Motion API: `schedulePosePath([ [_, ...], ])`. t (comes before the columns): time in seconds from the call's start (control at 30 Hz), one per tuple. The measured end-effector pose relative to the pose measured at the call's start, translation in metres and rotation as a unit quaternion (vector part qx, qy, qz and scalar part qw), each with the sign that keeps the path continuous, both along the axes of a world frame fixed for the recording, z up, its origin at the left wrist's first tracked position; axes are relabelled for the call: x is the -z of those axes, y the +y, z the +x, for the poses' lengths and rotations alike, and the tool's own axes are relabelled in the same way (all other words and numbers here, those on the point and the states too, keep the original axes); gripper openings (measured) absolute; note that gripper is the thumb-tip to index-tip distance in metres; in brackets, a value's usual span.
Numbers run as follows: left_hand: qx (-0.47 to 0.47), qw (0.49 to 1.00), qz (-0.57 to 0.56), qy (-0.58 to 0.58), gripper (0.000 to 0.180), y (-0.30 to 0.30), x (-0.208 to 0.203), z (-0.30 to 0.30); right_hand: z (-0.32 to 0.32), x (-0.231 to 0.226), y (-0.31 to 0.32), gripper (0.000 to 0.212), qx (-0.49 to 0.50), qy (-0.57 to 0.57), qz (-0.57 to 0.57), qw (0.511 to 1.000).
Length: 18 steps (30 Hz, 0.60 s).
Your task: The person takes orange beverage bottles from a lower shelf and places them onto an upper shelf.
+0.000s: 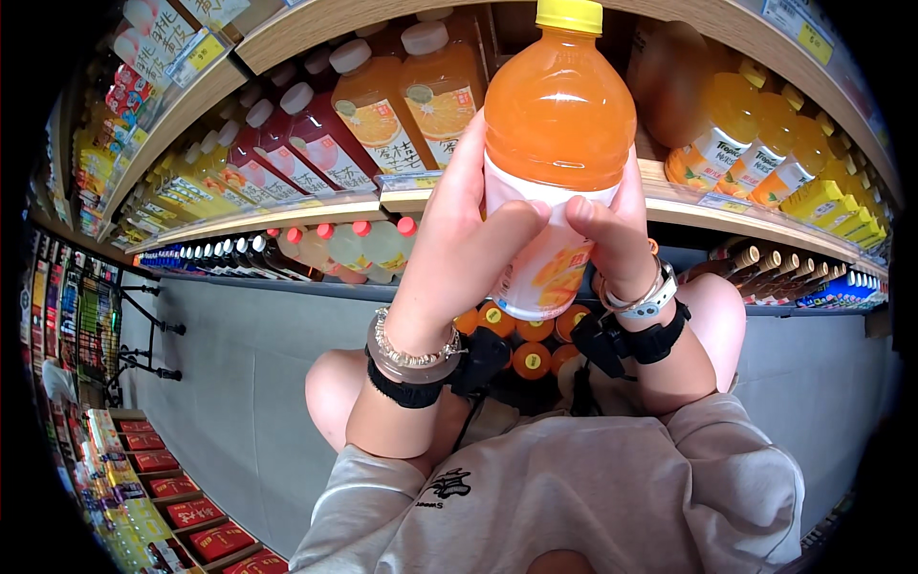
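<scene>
A large plastic bottle of orange juice (558,115) with a yellow cap and a pale label is held up in front of the shelf. My left hand (469,225) is wrapped round its left side, and my right hand (617,220) grips the right side. Both thumbs press on the label near its upper edge, almost meeting. The fingers behind the bottle are hidden. Below my hands, several orange-capped bottles (531,360) stand close together between my knees, partly covered by my wrists.
The wooden shelf (708,196) carries square juice bottles (378,105) on the left and round orange juice bottles (736,134) on the right. Red-capped bottles (359,247) stand on the level beneath. A black wire rack (91,316) and stacked red boxes (196,512) are at far left.
</scene>
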State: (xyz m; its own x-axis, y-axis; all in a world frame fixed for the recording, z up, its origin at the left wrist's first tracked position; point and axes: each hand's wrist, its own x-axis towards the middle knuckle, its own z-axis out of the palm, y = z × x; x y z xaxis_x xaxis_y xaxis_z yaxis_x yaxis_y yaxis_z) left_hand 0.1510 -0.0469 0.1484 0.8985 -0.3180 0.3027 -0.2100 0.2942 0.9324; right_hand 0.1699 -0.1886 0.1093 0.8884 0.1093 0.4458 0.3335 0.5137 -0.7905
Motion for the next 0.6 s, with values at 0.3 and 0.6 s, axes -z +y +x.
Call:
schedulePosePath([
  [0.3, 0.037, 0.999, 0.002, -0.004, 0.077, 0.009, 0.0, 0.003, 0.0, -0.001, 0.005, 0.1, 0.054, -0.075, -0.002, 0.996],
  [0.6, -0.13, 0.98, 0.051, -0.141, 0.076, 0.0, -0.001, -0.007, 0.007, 0.022, 0.014, 0.099, 0.36, -0.29, -0.214, 0.861],
])
